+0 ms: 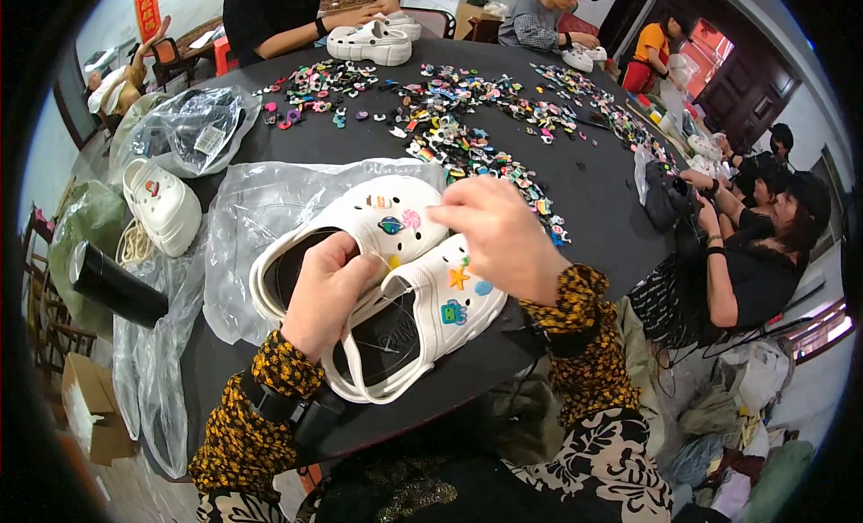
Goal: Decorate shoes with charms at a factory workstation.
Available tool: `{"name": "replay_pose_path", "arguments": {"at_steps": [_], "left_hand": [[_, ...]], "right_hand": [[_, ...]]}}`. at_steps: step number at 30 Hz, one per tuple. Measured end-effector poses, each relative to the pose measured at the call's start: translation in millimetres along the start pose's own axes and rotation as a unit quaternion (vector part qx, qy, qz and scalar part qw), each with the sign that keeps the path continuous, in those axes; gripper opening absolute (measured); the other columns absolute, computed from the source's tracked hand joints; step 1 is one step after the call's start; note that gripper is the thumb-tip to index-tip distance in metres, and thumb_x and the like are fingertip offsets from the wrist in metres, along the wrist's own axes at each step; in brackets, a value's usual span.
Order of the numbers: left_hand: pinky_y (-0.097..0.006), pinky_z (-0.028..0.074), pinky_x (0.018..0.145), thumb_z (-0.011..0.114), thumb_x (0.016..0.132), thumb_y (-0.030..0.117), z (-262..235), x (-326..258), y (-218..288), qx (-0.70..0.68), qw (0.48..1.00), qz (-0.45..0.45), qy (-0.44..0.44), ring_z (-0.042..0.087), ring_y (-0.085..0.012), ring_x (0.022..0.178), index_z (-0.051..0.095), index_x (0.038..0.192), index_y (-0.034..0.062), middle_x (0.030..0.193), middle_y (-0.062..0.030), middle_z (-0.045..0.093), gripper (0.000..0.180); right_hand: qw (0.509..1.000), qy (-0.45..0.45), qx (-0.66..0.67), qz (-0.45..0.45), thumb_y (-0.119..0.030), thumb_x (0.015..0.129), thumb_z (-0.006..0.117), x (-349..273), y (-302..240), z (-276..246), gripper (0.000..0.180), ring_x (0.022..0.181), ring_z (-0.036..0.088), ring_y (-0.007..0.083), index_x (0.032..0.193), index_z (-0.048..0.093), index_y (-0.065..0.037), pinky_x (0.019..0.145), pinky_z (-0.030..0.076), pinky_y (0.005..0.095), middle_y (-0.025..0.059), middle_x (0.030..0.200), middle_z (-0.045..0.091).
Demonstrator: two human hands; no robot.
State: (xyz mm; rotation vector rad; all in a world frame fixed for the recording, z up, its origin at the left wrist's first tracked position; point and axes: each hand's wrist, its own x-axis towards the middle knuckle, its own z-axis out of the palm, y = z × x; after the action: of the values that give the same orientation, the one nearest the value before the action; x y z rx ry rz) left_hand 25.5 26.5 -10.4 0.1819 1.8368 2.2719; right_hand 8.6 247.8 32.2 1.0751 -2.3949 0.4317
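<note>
A pair of white clogs lies side by side at the table's near edge. The left clog [418, 199] bears a planet charm [390, 225] and a pink swirl charm [411, 218]. On the right clog [440, 321] are an orange starfish charm [458, 277] and a green charm [453, 312]. My left hand [328, 285] grips the left clog by its opening, thumb and fingers closed on the edge. Above the clogs' toes my right hand [503, 231] has its fingers bent together by the left clog's toe; what they hold, if anything, is hidden.
Loose colourful charms [458, 145] lie heaped across the dark table [593, 217]. Left of me are a clear plastic bag [256, 208], another white clog [166, 208] and a black cylinder [117, 285]. Several people sit around the table, some handling shoes.
</note>
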Motion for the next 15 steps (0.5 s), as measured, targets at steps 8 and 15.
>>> {"name": "replay_pose_path", "arguments": {"at_steps": [8, 15], "left_hand": [[-0.028, 0.042, 0.057, 0.065, 0.087, 0.024, -16.7, 3.2, 3.9, 0.332, 0.938, 0.066, -0.071, 0.048, -0.0107, 0.064, 0.055, 0.090, -0.0072, 0.067, -0.0072, 0.053, 0.033], [-0.039, 0.045, 0.075, 0.077, 0.076, 0.038, -27.6, -8.6, 9.8, 0.505, 0.828, 0.200, -0.140, 0.056, -0.0290, 0.082, 0.055, 0.091, -0.0077, 0.084, -0.0168, 0.056, 0.053]], "right_hand": [[0.988, 0.048, 0.008, 0.145, 0.004, 0.077, 0.055, -67.5, 8.8, -10.8, 0.026, 0.088, 0.057, 0.0292, 0.099, 0.066, -0.003, 0.079, 0.044, 0.0377, 0.0109, 0.094, 0.060], [0.971, 0.023, 0.057, 0.230, 0.003, 0.082, 0.052, -101.5, 11.5, -5.1, 0.032, 0.091, 0.059, 0.0322, 0.113, 0.061, -0.002, 0.081, 0.046, 0.0404, 0.0137, 0.097, 0.060]]}}
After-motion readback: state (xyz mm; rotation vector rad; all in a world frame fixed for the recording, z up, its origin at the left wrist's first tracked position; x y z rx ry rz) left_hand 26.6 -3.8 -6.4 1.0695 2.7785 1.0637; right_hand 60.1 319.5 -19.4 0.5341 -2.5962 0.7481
